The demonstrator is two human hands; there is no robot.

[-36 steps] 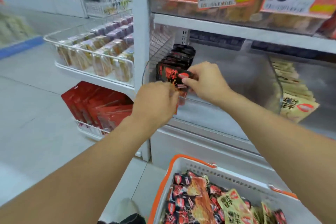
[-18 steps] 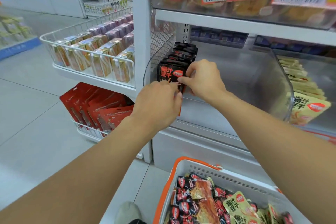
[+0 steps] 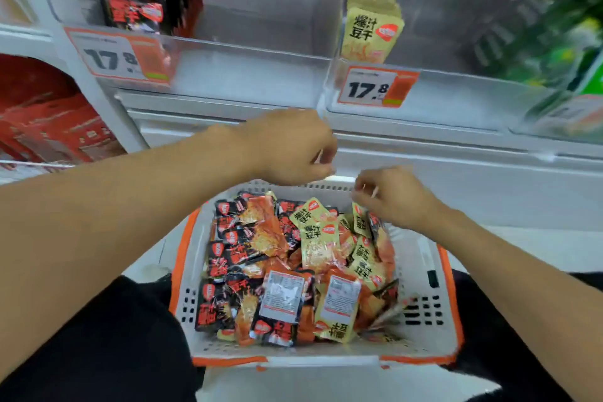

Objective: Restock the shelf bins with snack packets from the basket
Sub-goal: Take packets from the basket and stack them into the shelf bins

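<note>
Snack packets (image 3: 287, 258) lie heaped in the basket (image 3: 434, 313), directly under and just nearer the person than both hands; black-and-red ones are mostly below the left hand, yellow ones below and beside the right, and two lie label side up closer to the body. In this single head view they look light, thin and crinkly, probably slick film that slides easily over its neighbours, so I would judge a pinch on a flat edge or corner, or a small fanned stack taken between thumb and fingers, to be the surest hold. The left hand (image 3: 290, 147) hangs above the basket's far rim with fingers loosely curled downward, holding nothing that I can see. The right hand (image 3: 391, 196) is lower, just over the yellow packets at the far right of the heap, fingers bent and slightly apart, seemingly empty; whether a fingertip touches a packet I cannot tell. Beyond both hands, the shelf bins hold a row of black packets (image 3: 137, 6) past the left hand and a row of yellow packets (image 3: 372, 29) past the right.
</note>
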